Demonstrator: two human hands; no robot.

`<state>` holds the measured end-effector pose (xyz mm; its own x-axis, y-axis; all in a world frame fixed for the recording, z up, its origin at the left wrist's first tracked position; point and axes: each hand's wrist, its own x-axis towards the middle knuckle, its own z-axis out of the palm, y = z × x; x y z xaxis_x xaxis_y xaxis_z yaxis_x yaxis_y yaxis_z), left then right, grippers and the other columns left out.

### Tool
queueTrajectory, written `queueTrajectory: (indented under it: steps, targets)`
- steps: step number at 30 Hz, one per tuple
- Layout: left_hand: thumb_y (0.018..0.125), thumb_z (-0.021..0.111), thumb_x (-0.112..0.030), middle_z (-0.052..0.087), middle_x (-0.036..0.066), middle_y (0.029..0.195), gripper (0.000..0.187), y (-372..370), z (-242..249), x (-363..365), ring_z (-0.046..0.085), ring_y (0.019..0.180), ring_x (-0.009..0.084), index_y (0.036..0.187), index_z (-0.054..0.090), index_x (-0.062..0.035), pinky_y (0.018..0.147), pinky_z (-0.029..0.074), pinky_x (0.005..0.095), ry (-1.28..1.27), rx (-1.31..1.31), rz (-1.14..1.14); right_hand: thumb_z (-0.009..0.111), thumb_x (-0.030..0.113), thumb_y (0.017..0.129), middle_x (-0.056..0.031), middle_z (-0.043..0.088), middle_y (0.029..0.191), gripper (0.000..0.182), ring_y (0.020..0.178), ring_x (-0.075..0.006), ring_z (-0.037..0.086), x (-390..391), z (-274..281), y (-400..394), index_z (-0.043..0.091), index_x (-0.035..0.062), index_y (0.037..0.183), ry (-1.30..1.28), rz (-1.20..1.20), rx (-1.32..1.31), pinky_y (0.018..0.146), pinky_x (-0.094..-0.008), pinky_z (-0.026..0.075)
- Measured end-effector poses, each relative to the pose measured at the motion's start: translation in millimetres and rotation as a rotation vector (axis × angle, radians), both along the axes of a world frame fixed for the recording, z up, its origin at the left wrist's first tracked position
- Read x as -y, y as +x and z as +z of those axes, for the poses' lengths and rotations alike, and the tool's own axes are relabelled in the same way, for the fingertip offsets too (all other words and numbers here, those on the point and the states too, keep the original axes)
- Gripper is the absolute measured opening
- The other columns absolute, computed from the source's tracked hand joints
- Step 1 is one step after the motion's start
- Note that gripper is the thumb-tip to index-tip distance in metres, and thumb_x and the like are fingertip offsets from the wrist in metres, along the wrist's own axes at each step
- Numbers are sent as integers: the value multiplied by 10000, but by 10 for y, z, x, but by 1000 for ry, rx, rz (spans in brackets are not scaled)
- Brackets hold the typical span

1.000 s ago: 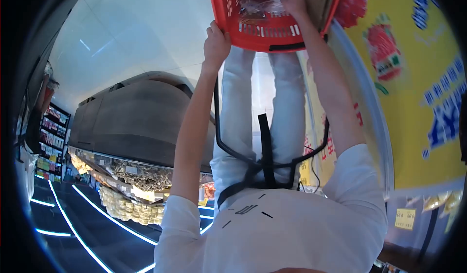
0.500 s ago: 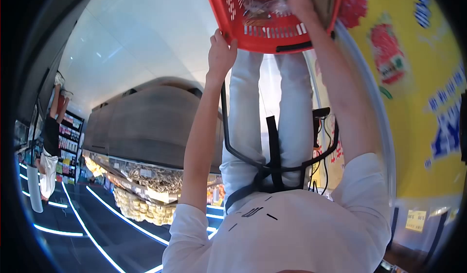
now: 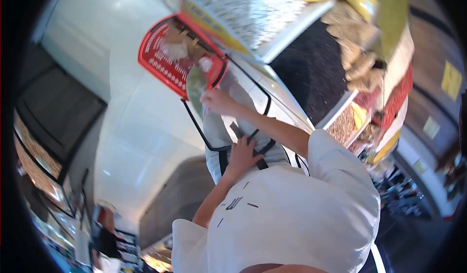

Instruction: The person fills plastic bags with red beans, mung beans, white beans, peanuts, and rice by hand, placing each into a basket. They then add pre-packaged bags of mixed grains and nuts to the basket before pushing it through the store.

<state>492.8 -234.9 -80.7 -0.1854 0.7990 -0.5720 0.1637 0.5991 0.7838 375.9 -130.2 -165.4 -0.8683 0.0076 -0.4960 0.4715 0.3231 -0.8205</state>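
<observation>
My right hand [image 3: 219, 103] reaches forward with its fingers closed at the edge of a translucent greenish plastic bag [image 3: 196, 86]. The bag hangs over the near corner of a red shopping basket [image 3: 160, 71], and its contents are blurred. Inside the basket lie a brown package [image 3: 177, 35] and a clear wrapped item [image 3: 174, 50]. A black bar handle [image 3: 197, 127] runs from the basket back toward my waist. Down at my waist, my left hand [image 3: 245, 151] lies with fingers spread, touching the black straps and bar there.
To the right stand display bins: white grains [image 3: 272, 10], a dark bin [image 3: 309, 61], brown pieces [image 3: 354, 44] and reddish-brown goods [image 3: 342, 126]. A dark-topped cart or counter [image 3: 53, 107] is at left. Another person [image 3: 108, 241] stands at lower left.
My left hand has left the basket rim and come back to my waist. My right hand has come out of the basket with the greenish bag. The view has turned toward the bins.
</observation>
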Motion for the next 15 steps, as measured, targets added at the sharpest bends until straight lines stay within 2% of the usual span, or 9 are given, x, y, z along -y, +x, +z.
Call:
queueTrajectory:
  steps: [1,2,3,4,7,10,12,14,15]
  targets:
    - [731,602,-449,370,212,1239,577,7,17,-26,409,1111,371,1146,502,-61,913,353,450,-47,-27,-76,510,247,837,-124,585,632,261,607,-212,593,-35,375,-11,557,12,731,-32,9,91,565,-335,441]
    - [730,609,-437,369,194,1233,577,5,22,-54,408,1106,378,1167,493,-79,904,357,476,-103,-62,-144,498,262,852,-92,574,603,291,574,-164,569,-54,685,35,557,9,721,-217,-95,167,551,-304,435]
    - [742,598,-390,499,191,1099,453,82,64,-63,516,980,351,1074,552,-85,803,430,457,-2,-297,-92,492,263,853,-87,573,593,296,563,-163,567,-71,945,89,554,9,714,-247,-142,159,533,-305,428]
    - [742,598,-390,499,191,1099,453,112,46,-102,516,980,351,1074,552,-85,803,430,457,6,-326,-123,486,263,853,-82,572,583,301,551,-163,565,-100,1154,149,551,8,706,-282,-187,154,515,-307,422]
    - [728,593,-264,588,155,656,229,67,169,-78,599,641,333,873,597,-88,581,481,428,33,-351,12,480,249,862,-58,570,589,291,542,-129,543,-245,1735,406,548,10,711,-416,-339,75,514,-275,415]
    - [741,578,-195,592,173,708,198,-80,268,14,595,683,348,887,576,-62,578,473,438,-87,-327,2,482,237,865,-30,564,595,269,548,-84,516,-619,2418,721,554,19,724,-492,-495,140,522,-237,405]
    - [782,550,-187,592,200,734,208,-298,453,4,583,700,377,931,538,-42,552,460,445,200,-407,193,495,245,865,-25,562,623,268,565,-72,513,-846,2465,1036,568,19,742,-553,-576,4,534,-218,402]
    - [813,545,-201,585,197,732,206,-450,325,211,562,639,403,932,510,-36,550,437,474,132,-525,98,500,230,874,-14,552,647,243,588,-63,511,-1066,2646,1345,582,27,771,-548,-728,-77,546,-202,402]
    - [823,542,-210,579,198,699,194,-543,435,146,555,625,407,895,498,-36,542,427,481,-18,-519,92,496,218,883,-13,553,641,224,578,-61,507,-1140,2552,1511,583,39,780,-577,-803,-135,543,-204,401]
